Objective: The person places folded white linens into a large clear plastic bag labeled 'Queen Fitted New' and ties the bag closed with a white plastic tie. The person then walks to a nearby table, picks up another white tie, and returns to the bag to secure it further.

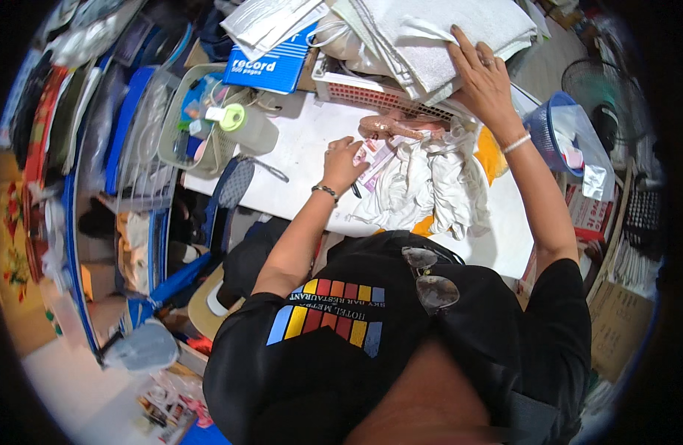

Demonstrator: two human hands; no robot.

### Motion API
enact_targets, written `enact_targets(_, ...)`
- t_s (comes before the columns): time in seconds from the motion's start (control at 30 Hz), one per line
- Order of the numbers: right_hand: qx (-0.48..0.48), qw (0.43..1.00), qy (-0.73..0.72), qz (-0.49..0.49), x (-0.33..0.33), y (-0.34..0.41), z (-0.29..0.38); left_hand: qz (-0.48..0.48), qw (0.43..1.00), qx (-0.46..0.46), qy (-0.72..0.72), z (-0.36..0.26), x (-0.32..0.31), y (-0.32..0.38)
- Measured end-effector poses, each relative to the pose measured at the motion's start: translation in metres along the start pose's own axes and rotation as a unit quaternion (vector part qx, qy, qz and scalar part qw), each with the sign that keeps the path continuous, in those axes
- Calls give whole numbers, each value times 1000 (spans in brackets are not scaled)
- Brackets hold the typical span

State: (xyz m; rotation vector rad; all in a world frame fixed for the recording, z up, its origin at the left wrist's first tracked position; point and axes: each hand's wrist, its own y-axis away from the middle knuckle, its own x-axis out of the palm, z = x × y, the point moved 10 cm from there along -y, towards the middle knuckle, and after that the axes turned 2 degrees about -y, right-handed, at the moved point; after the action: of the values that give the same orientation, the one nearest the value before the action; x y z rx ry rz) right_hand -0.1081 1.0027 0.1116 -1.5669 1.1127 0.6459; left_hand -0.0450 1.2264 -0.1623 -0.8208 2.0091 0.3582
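Note:
My right hand [479, 69] rests on the folded white towels [397, 39] at the top, fingers spread, its fingertips by a raised fold of cloth. My left hand [342, 161] is over the white table [299, 144], thumb and fingers apart. Beside its fingers lies a pink and white printed paper [374, 161], partly covered by crumpled white cloth [425, 183]. A dark pen-like object [356, 190] shows just below the left thumb. Beyond the cloth is a glittery pinkish-brown item [383, 126], whose kind I cannot tell. Yellow-orange cloth [490, 156] lies to the right of the white cloth.
The towels lie over a white plastic basket [333, 89]. At left are a blue record book [269, 67], a bottle with a green lid [252, 130] and a plastic bin [171, 139]. A blue basket [547, 136] and a fan [603, 105] stand at right.

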Motion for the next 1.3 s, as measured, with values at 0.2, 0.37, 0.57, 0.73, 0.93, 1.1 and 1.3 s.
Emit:
enact_targets(0.2,81,995,-35,45,14,-37,-44,145,986,-79,31,7,20,-1)
enact_targets(0.37,6,998,-62,-2,-13,-35,-12,-79,995,26,60,-26,-40,-18)
enact_targets(0.57,-125,962,-241,16,-6,71,91,-4,990,132,42,-59,-10,-70)
enact_targets(0.73,16,927,-194,320,86,160,117,-71,990,104,61,-18,-27,-78)
enact_targets(0.93,162,896,-234,340,118,179,98,-73,996,50,-16,32,-60,-70)
enact_targets(1.1,232,906,-304,181,71,200,64,-220,970,32,96,30,-77,-31)
enact_targets(1.3,471,805,-347,-99,-39,302,-51,-12,996,10,86,-15,0,21)
